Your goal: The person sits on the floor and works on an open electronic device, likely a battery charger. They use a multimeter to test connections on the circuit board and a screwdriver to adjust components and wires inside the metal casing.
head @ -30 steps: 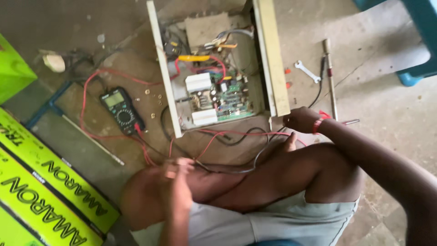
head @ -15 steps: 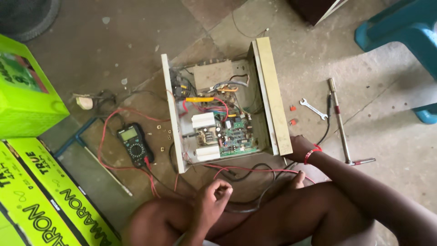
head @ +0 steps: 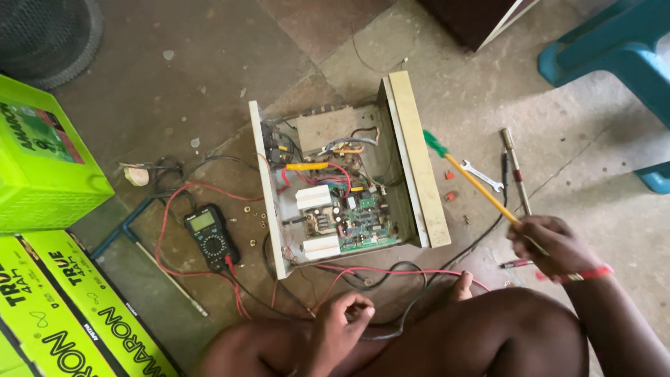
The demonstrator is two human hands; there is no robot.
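Note:
My right hand [head: 551,244] is closed around a thin yellow stick with a green brush tip [head: 469,176], lifted above the floor to the right of an opened metal chassis [head: 416,157]. Inside the chassis sit a green circuit board [head: 363,222], white blocks and coloured wires. My left hand [head: 342,321] hangs loosely curled over my knee, near red and black wires [head: 363,276] that trail from the chassis. Whether the left hand touches a wire is unclear.
A black multimeter [head: 211,236] with red leads lies left of the chassis. Bright green battery boxes [head: 42,167] fill the left edge. A small spanner [head: 483,175] and a long rod tool [head: 515,169] lie on the concrete at right. A blue plastic chair [head: 618,56] stands top right.
My right hand has picked the yellow brush-tipped stick up off the floor and raised it. The view has tilted so the chassis sits lower in frame. My left hand has opened slightly.

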